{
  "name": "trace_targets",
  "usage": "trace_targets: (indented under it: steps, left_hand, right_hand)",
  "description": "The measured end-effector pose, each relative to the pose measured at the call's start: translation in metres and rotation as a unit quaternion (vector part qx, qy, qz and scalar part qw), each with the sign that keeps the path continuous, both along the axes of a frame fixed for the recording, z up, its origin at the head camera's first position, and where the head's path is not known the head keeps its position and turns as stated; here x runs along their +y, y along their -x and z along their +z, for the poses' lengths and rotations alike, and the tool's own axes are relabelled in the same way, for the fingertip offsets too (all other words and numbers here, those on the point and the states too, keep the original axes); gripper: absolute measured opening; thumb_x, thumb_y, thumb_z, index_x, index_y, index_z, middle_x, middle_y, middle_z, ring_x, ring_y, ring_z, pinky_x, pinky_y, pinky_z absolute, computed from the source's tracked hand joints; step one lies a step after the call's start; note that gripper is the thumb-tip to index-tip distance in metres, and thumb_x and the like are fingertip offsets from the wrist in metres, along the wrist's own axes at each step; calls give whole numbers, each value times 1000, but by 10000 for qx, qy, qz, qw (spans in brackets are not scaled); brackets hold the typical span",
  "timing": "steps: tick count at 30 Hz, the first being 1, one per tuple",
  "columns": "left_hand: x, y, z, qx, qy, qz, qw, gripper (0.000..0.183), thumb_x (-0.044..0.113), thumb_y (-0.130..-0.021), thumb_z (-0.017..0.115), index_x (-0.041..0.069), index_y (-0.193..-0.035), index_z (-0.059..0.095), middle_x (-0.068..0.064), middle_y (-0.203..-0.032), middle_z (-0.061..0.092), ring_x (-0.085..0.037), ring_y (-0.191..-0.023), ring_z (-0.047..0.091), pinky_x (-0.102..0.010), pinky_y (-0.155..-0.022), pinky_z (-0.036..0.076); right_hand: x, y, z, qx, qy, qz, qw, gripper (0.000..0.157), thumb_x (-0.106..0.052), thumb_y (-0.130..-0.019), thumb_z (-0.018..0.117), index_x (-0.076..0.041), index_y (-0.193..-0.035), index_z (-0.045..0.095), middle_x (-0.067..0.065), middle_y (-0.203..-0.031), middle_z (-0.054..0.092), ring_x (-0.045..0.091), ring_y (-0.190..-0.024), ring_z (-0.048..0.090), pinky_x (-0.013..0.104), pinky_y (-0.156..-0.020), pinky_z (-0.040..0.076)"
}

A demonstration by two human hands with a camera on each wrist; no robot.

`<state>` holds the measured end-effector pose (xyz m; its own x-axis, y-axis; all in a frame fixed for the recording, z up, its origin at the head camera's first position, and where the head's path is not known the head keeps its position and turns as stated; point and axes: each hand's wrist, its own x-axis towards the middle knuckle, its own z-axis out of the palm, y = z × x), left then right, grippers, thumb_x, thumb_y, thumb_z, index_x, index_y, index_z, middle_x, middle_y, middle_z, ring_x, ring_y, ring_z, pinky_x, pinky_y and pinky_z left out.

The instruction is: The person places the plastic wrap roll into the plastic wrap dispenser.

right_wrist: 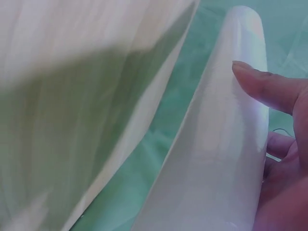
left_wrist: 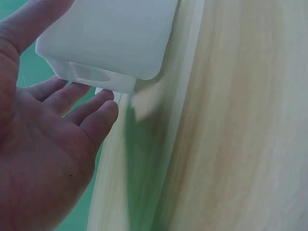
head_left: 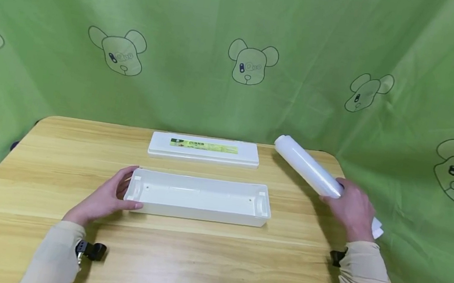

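Note:
A long white plastic box (head_left: 200, 214), its hollow side facing up, lies across the middle of the table. My left hand (head_left: 111, 195) holds its left end, thumb along the front wall and fingers behind the end. The left wrist view shows the thumb over the box (left_wrist: 110, 38) and fingertips at its end wall. Over the table's right side, my right hand (head_left: 351, 206) grips a roll of clear plastic wrap (head_left: 307, 164), tilted with its far end up and left. In the right wrist view the thumb lies on the roll (right_wrist: 211, 130); the other fingers are partly hidden behind it.
Behind the box, near the table's back edge, lies a white lid (head_left: 203, 155) with a green and yellow label. Green curtains (head_left: 191, 51) with bear-head outlines hang close along the back and right of the wooden table (head_left: 176, 264).

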<state>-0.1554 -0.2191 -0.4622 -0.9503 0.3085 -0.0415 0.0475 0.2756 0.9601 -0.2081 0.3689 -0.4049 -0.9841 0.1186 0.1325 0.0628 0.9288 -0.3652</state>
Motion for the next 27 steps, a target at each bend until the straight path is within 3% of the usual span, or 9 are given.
trace_targets:
  steps: [9, 18, 22, 27]
  left_hand:
    - [-1, 0, -1, 1, 14, 50, 10000, 107, 12, -76, 84, 4, -156, 12, -25, -158, 17, -43, -142, 22, -49, -115, 23]
    - [4, -2, -4, 29, -79, -5, 10000, 105, 12, -78, 83, 3, -155, 12, -26, -158, 17, -44, -141, 24, -47, -114, 24]
    - [4, -2, -2, -15, -56, 21, 10000, 107, 13, -77, 84, 5, -156, 12, -24, -158, 17, -42, -142, 24, -44, -114, 25]
    - [0, -2, 0, -27, -2, 68, 10000, 107, 12, -77, 83, 5, -156, 12, -25, -158, 15, -44, -142, 21, -49, -115, 22]
  right_hand:
    - [-17, -2, 13, 140, -3, 198, 9997, 72, -28, -77, 81, 1, -136, 52, 28, -118, 60, 46, -97, 57, 63, -73, 45]
    - [-33, -7, 26, -23, -12, 330, 9995, 76, -28, -78, 80, -1, -141, 47, 29, -125, 55, 46, -101, 54, 64, -78, 44]
    - [-39, -9, 29, 110, 11, 412, 9991, 74, -26, -77, 81, -1, -139, 50, 28, -125, 56, 46, -101, 55, 63, -78, 44]
    - [-53, -7, 33, 244, 45, 603, 9979, 70, -24, -75, 82, -3, -136, 54, 26, -124, 59, 45, -103, 56, 62, -78, 45]
